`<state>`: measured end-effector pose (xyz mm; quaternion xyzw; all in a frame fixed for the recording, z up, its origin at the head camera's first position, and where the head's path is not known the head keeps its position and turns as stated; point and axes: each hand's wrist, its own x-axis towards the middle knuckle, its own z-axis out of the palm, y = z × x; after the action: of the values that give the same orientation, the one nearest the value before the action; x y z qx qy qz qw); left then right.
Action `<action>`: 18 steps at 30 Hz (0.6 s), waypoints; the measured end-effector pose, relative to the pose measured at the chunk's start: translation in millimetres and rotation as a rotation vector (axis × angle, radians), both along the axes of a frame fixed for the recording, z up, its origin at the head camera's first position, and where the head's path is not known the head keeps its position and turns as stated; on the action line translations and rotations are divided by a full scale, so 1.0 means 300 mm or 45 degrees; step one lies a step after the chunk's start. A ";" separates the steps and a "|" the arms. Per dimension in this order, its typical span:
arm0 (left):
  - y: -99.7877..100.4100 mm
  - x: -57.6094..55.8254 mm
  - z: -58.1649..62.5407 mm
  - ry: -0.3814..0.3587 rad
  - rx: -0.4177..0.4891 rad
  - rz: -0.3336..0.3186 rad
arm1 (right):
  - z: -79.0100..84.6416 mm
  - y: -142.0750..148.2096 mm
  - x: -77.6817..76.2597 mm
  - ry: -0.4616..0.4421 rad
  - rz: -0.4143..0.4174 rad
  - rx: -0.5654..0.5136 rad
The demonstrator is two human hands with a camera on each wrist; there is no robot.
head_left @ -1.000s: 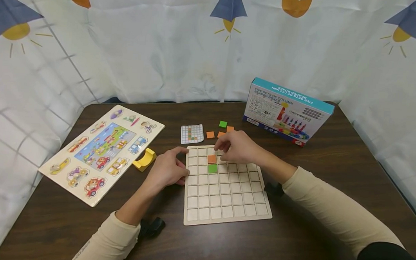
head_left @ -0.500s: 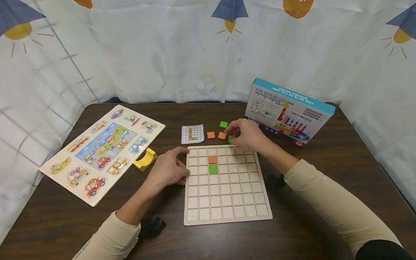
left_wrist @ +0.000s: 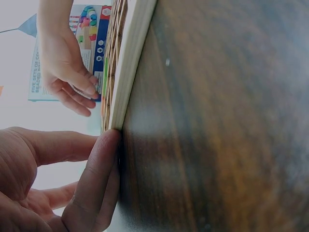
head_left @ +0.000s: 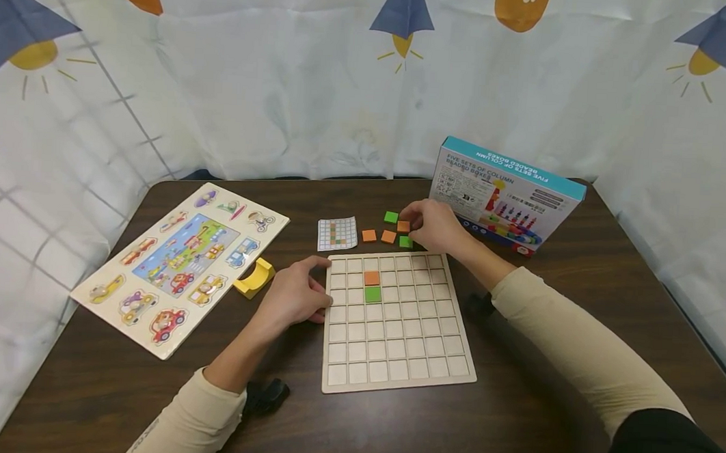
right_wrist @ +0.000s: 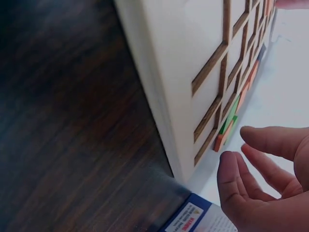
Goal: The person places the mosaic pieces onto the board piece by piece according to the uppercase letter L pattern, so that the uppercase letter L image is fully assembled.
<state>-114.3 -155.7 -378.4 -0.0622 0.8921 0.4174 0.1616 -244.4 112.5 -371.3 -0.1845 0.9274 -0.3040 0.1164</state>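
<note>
A pale wooden grid board (head_left: 401, 355) lies on the table with one orange tile (head_left: 371, 278) and one green tile (head_left: 372, 295) in its cells. At its left edge, my left hand (head_left: 292, 292) rests fingertips against the rim; the left wrist view shows the fingers (left_wrist: 89, 179) right at the board's side. Beyond the far edge, my right hand (head_left: 437, 228) hovers beside a loose orange tile (head_left: 403, 226) and a loose green tile (head_left: 406, 242). In the right wrist view, its thumb and fingers (right_wrist: 229, 176) stand apart with nothing between them.
More loose tiles lie behind the board, including an orange tile (head_left: 369, 235). Left of them is a small printed grid card (head_left: 337, 234). A vehicle puzzle board (head_left: 179, 265) leans over a yellow curved piece (head_left: 254, 278). A toy box (head_left: 503, 196) stands at back right.
My right hand has moved from over the board back to the loose tiles, uncovering several of them. My left hand stays at the board's left edge.
</note>
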 end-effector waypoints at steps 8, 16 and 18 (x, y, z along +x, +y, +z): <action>0.002 0.002 0.000 0.006 0.010 0.009 | -0.014 -0.015 -0.030 0.016 0.010 0.046; 0.002 0.003 0.000 0.004 0.025 0.011 | -0.017 -0.024 -0.049 -0.034 -0.042 0.062; 0.002 0.004 0.000 0.004 0.025 0.015 | -0.020 -0.025 -0.053 -0.029 -0.038 0.069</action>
<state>-113.1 -155.0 -378.4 -0.0652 0.8879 0.4270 0.1585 -260.2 104.9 -377.4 -0.1641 0.9365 -0.2826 0.1273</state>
